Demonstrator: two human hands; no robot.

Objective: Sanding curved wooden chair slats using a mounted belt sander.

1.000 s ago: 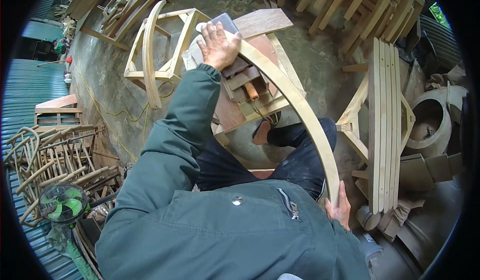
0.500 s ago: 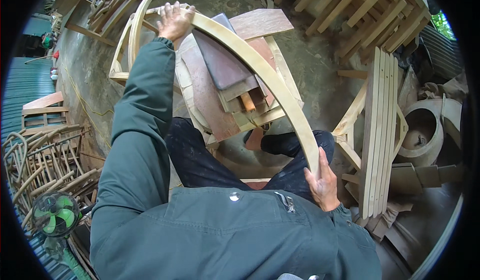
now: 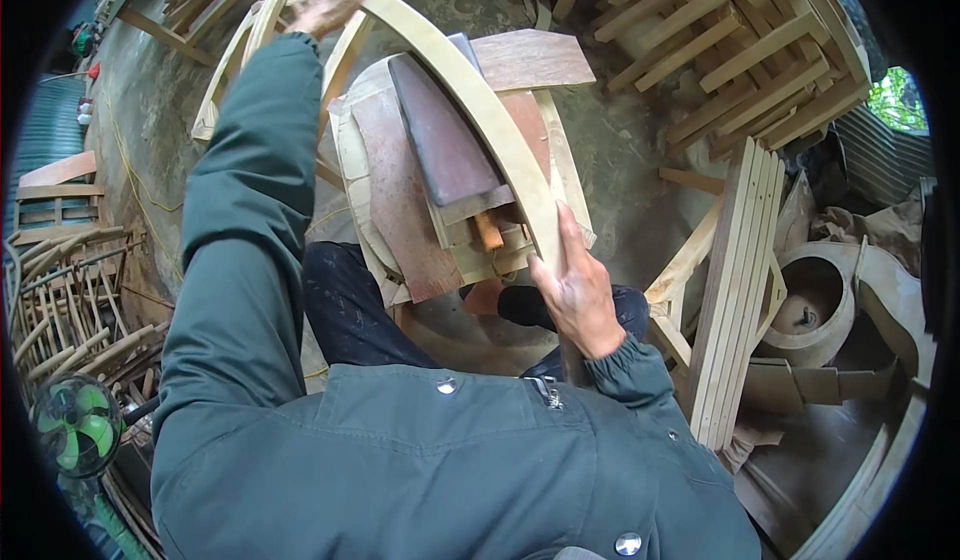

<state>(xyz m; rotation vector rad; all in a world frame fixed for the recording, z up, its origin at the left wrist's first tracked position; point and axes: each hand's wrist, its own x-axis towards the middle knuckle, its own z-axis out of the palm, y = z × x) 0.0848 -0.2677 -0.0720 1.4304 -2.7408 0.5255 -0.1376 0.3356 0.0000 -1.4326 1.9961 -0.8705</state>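
Observation:
A long, pale curved wooden piece (image 3: 478,95) arches across the view in front of me. Near its far end, my left hand (image 3: 328,2) is closed over it. My right hand (image 3: 580,295) grips the near end, with its thumb and fingers on opposite sides of the wood. Under the curve, a dark, flat wedge-shaped board (image 3: 445,140) rests on a low stand topped with wood pieces. An orange-brown handle-like part (image 3: 488,230) sticks out below the board, and part of it is hidden.
Behind the left hand stands a curved wooden frame (image 3: 225,80). Slatted wooden frames (image 3: 735,45) are piled at the far right. A slatted bench-like piece (image 3: 740,290) leans at right, near a round grey drum (image 3: 803,300). At left are a green fan (image 3: 78,425) and stacked chair parts (image 3: 75,300).
The curved piece has shifted away from me and turned steeper. My left hand moved farther off and left; my right hand moved up and left, still holding the near part.

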